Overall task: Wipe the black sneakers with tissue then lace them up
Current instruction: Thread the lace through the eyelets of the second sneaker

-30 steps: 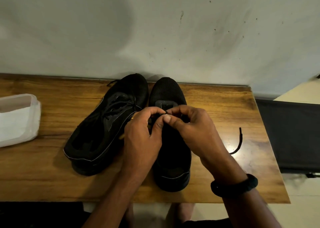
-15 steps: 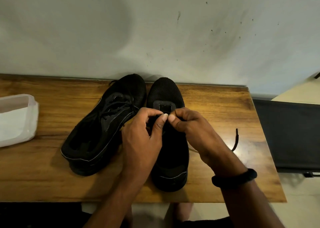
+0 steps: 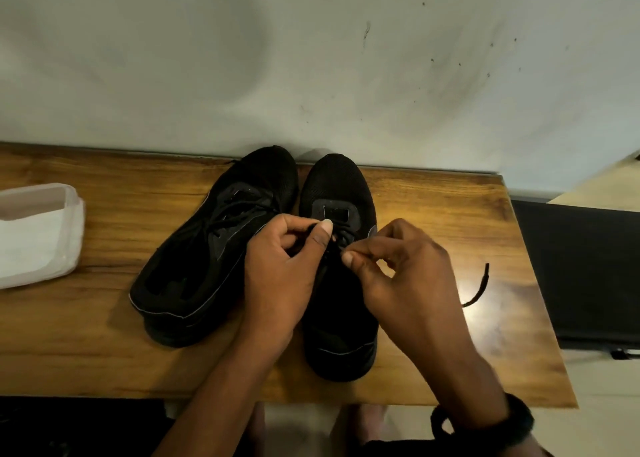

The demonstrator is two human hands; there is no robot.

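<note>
Two sneakers stand side by side in the middle of the frame, toes to the wall, on our wooden table [image 3: 121, 352]. At far left the tissue box [image 3: 38, 234] sits well apart from them, set aside, we judge, so it stays clear of the lacing. Next comes the left-of-centre sneaker [image 3: 207, 255], angled slightly, with laces crossed over its tongue, so we take it as done.

Our left hand [image 3: 280, 276] curls over the throat of the centre sneaker [image 3: 337, 186], thumb pressed to bent fingers, pinching the lace [image 3: 341, 236] close to the eyelets. Holding it short should keep it steady for threading. Just beside it, our right hand [image 3: 405, 276] closes thumb on forefinger around another stretch of the same lace, though the cord is hard to make out against the black upper. Only the eyelets nearest the toe seem filled, so we reckon this shoe is barely begun.

Further right, the free lace end [image 3: 479, 286] lies curved on the table, trailing from behind the right hand, probably slack so it can feed through. A dark band [image 3: 512, 425] circles that wrist at lower right.
</note>
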